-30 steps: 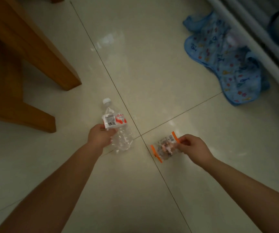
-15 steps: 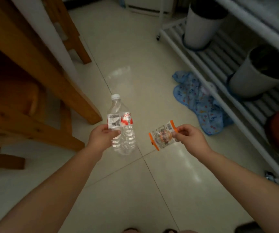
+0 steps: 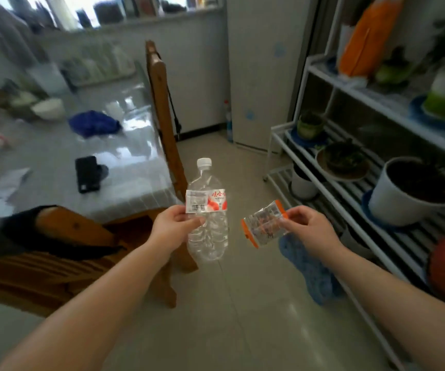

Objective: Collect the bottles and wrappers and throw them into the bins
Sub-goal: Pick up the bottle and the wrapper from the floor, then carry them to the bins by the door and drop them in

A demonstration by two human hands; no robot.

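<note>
The empty bottle (image 3: 207,210) is being gripped upright at its label by the left hand (image 3: 173,231), the wrapper (image 3: 264,226) pinched by the right hand (image 3: 307,231), both being carried for binning. Since earlier, they are being raised off the floor (image 3: 242,330); no bin is being shown.

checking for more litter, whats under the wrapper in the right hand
Below the wrapper, held in the right hand, a blue cloth lies on the floor. The hand and wrapper cover the cloth's upper end.
</note>
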